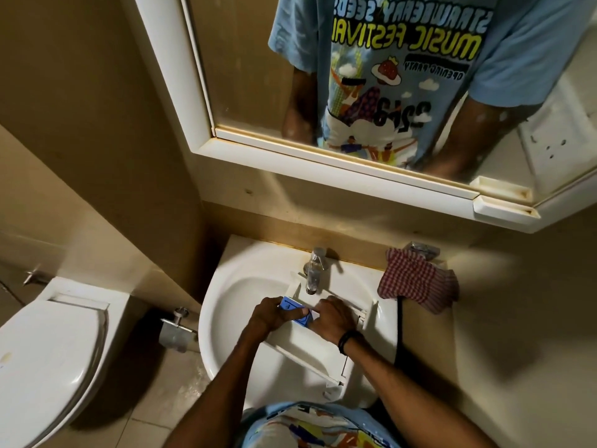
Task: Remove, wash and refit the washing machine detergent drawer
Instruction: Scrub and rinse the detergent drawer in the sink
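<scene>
Both hands held the drawer (311, 349) slantwise in the sink (219, 321)
The white drawer ran from just under the tap (312, 270) to the near right rim, its front corner past the edge. The left hand (274, 315) pinched the blue insert (290, 306) at the drawer's far left side, and the right hand (332, 318) curled round the drawer wall beside it. A checked cloth (416, 282) hung over the right rim; open basin lay to the left
</scene>
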